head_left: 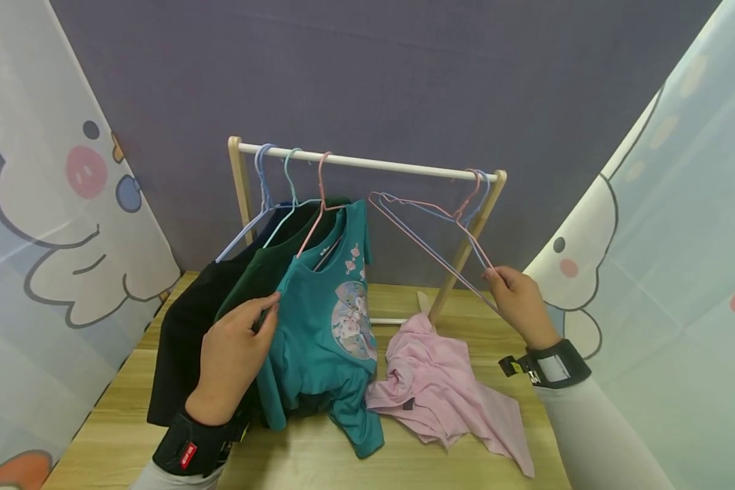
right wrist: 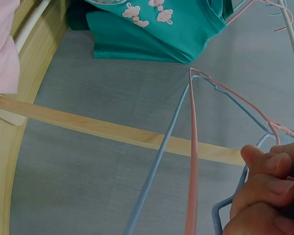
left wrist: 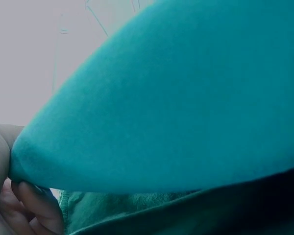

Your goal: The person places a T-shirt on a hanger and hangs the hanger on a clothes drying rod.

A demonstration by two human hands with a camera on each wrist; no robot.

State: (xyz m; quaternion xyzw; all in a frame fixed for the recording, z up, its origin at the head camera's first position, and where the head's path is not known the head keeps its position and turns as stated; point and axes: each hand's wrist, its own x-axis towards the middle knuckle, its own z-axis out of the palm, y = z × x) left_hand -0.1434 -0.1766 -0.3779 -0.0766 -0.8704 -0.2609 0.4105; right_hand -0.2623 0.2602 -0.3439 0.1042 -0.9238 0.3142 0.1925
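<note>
A teal shirt (head_left: 318,320) with a printed front hangs on a pink hanger (head_left: 322,187). My left hand (head_left: 235,354) pinches its near shoulder edge between thumb and fingers; in the left wrist view the teal cloth (left wrist: 176,107) fills most of the picture. At the rail's right end hang a bare pink hanger (head_left: 427,203) and a bare blue hanger (head_left: 485,197), close together. My right hand (head_left: 520,303) grips the near corner of the pink one. In the right wrist view its fingers (right wrist: 264,188) are curled, with the blue hanger passing beside them.
A white rail (head_left: 373,163) on wooden posts carries the hangers. Left of the teal shirt hang a dark green garment (head_left: 251,282) and a black garment (head_left: 180,354). A crumpled pink garment (head_left: 435,388) lies on the wooden tabletop (head_left: 465,463). Printed curtains (head_left: 49,204) stand at both sides.
</note>
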